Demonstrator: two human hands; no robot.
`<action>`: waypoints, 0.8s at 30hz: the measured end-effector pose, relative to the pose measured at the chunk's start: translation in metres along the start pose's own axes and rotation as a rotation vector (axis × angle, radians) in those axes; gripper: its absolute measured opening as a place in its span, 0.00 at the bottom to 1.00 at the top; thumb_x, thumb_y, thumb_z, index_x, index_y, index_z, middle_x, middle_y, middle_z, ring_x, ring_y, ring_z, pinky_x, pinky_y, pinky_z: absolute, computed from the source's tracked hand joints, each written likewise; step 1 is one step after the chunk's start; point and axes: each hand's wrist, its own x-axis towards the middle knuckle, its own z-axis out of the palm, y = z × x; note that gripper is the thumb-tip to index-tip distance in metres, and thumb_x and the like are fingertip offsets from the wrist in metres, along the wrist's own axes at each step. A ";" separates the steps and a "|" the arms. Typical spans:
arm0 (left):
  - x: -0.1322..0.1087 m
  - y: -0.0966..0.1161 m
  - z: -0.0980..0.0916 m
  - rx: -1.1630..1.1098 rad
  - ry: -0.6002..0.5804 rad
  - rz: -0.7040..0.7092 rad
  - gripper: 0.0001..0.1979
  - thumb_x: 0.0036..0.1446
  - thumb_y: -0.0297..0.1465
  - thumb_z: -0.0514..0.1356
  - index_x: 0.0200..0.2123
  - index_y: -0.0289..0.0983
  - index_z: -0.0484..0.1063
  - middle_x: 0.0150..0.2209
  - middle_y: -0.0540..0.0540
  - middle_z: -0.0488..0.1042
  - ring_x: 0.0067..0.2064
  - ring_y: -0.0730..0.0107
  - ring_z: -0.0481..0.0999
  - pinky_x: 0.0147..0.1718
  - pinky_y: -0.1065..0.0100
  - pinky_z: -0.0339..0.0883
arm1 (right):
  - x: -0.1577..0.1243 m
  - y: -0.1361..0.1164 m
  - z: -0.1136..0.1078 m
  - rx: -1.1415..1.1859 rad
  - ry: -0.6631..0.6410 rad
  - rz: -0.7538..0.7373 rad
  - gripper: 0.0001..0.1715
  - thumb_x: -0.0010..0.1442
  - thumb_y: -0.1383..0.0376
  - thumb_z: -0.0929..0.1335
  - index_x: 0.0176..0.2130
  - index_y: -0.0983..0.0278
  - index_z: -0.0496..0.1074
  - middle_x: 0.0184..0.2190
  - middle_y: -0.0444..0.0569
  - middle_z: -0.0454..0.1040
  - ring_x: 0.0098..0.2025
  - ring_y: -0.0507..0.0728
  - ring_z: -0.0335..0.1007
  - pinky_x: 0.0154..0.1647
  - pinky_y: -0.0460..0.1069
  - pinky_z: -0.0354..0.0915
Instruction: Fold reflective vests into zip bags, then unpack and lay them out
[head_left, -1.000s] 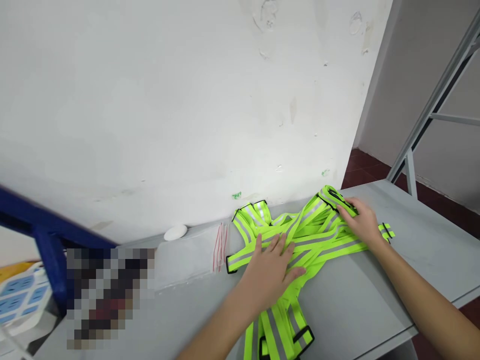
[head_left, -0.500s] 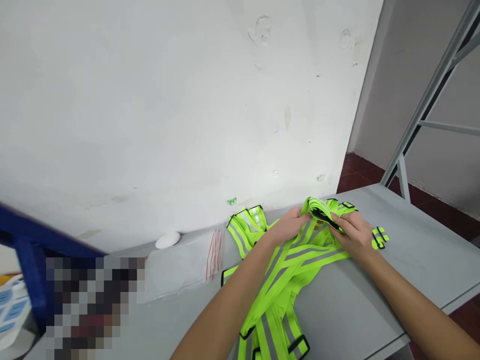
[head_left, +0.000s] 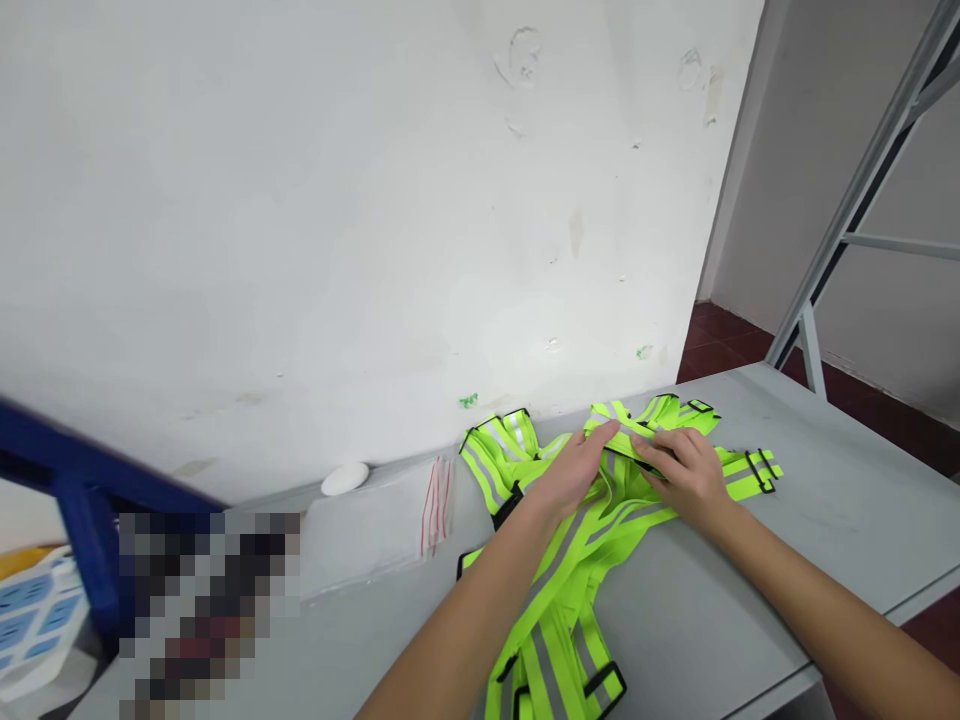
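Neon yellow-green reflective straps (head_left: 551, 575) with grey stripes and black buckles lie in a loose pile on the grey table. Over the pile's far part, a folded reflective strap (head_left: 624, 438) is gripped between my two hands. My left hand (head_left: 579, 468) pinches its left end with the thumb on top. On its right side, my right hand (head_left: 688, 474) has curled fingers pressed against the strap. Part of the fold is hidden behind the fingers. A buckled strap end (head_left: 754, 472) sticks out beyond my right hand.
Clear zip bags (head_left: 367, 530) with red seal lines lie left of the pile, beside a white oval object (head_left: 345, 479). A blue frame (head_left: 82, 550) and a power strip (head_left: 37, 610) are at far left. A metal ladder (head_left: 862, 205) stands behind the grey table (head_left: 847, 420).
The rolled strap bundle has turned from end-on to lying flatter and lower between my hands. My right hand has shifted slightly left, closer to my left hand.
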 end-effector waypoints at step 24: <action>-0.019 0.006 -0.018 0.385 -0.188 0.280 0.30 0.52 0.50 0.61 0.51 0.36 0.71 0.33 0.47 0.76 0.36 0.63 0.74 0.36 0.67 0.65 | 0.023 0.024 -0.031 0.922 -0.694 0.750 0.32 0.53 0.51 0.72 0.55 0.59 0.71 0.51 0.50 0.74 0.50 0.64 0.71 0.46 0.55 0.70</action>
